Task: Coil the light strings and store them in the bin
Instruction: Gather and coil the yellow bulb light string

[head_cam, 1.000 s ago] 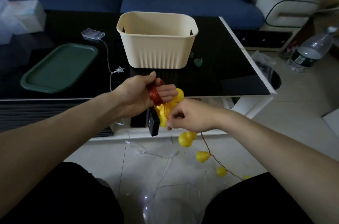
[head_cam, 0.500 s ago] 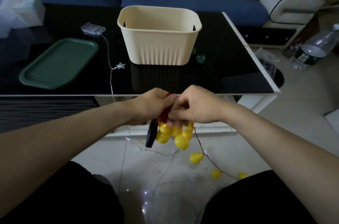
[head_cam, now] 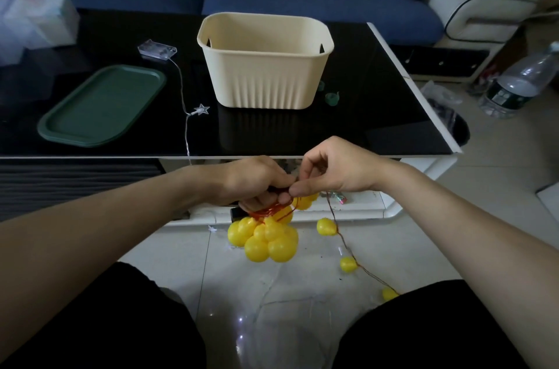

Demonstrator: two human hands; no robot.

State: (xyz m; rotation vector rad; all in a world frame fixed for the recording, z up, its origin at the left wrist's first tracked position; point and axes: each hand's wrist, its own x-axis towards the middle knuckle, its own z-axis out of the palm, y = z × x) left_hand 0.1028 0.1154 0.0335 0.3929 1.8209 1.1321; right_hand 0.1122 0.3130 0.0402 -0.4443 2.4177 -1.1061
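Yellow globe lights bunched on copper wire, below the table's front edge

Left hand grips the glossy round-bulbed light string (coils reddish, thin); right hand pinches the wire beside it, loose bulbs trailing toward 4 o'clock. Ribbed cream bin sits at 12 o'clock on the black glass table. No writing legible.

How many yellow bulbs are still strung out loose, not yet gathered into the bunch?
3 bulbs: one just right of the bunch, one lower, one by the right knee. More may be hidden.
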